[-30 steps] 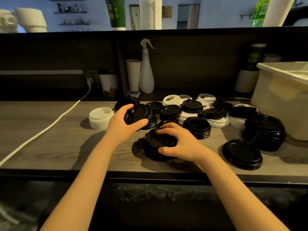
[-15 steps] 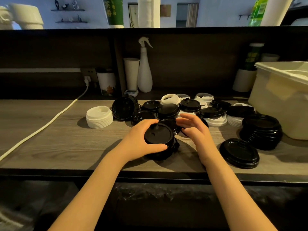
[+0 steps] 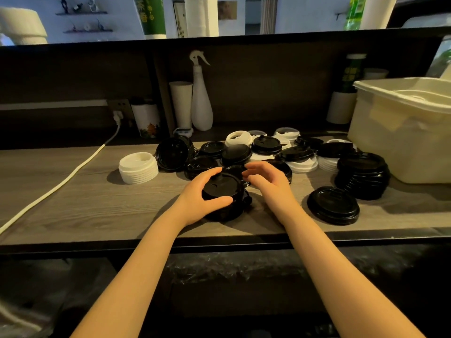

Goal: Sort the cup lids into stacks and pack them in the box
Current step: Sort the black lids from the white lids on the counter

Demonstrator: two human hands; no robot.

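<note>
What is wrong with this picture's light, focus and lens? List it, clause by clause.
Head view: dim, warm light on the counter, brighter bluish room behind; black lids merge into dark masses with little detail; the white lid stack casts a soft shadow leftward; wide-angle bending curves the counter edge and stretches the forearms; the left hand and right hand look slightly soft.

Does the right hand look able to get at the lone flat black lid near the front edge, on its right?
Probably yes. The right hand is open and empty, and bare counter lies between it and the flat black lid, with nothing stacked on the lid.
</note>
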